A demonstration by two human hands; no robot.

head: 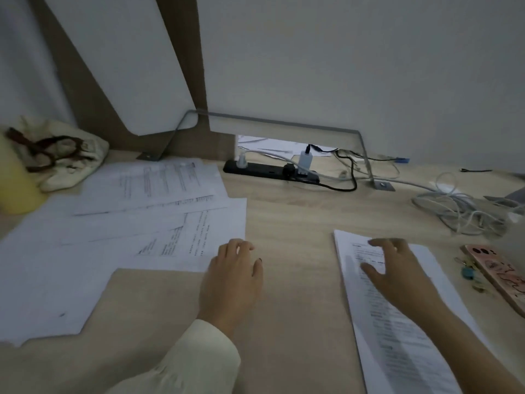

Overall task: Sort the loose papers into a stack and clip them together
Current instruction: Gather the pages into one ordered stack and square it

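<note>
Now the right hand (397, 268) lies flat, pinning the stack (397, 322); the left hand (234, 268), open, reaches the loose papers (127, 217).

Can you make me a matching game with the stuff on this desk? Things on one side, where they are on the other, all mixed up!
Things:
1. power strip
2. phone
3. cloth bag
4. stack

Places:
A. far left, by the wall
B. under the right hand
C. back middle, with plugs in it
D. right edge, beside the small clips

Pairs: 1-C, 2-D, 3-A, 4-B

Bonus: the left hand touches the corner of the loose papers.
</note>
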